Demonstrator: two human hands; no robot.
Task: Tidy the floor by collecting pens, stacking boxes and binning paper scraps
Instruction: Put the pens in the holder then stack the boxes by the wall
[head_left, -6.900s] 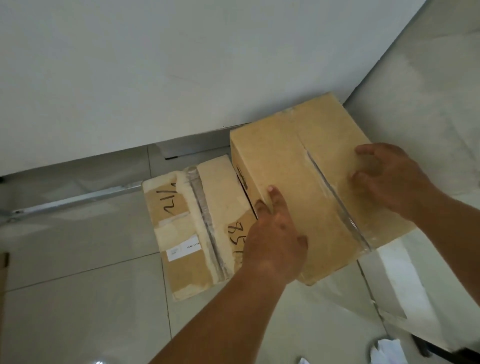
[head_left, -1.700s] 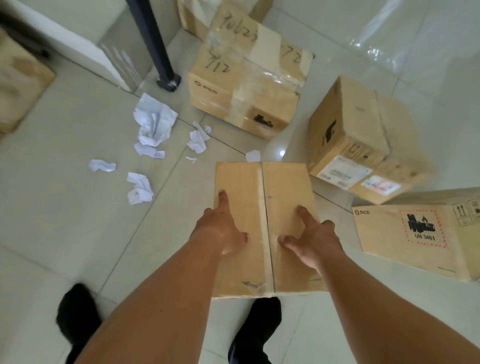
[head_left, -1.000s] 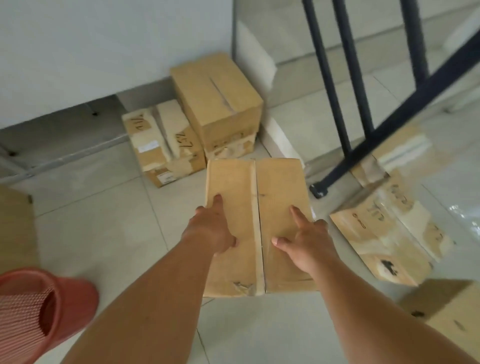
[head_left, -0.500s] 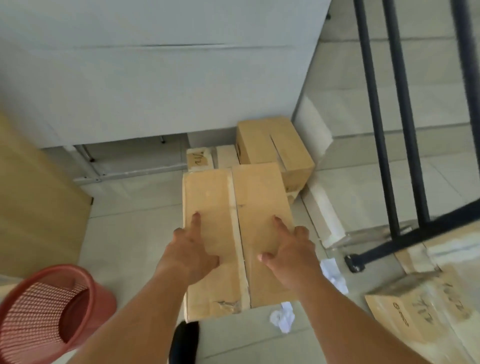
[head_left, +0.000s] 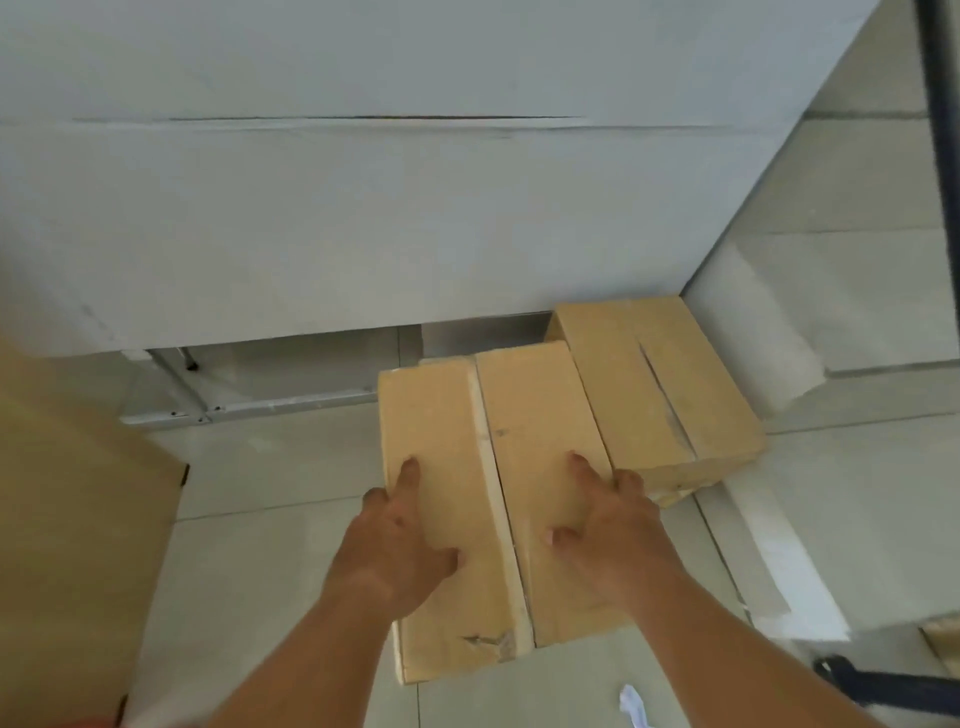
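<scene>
Head view: we carry a box (head_left: 535, 415), left grip (head_left: 395, 545) and right grip (head_left: 608, 530) clamped on it. Next, we lower it beside the corner box (head_left: 675, 389).

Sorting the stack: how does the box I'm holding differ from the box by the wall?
Left hand and right hand grip the carried box; the wall box rests on another carton. The carried box's seam bears pale tape; the wall box's seam gapes dark. Both are plain brown cardboard.
</scene>
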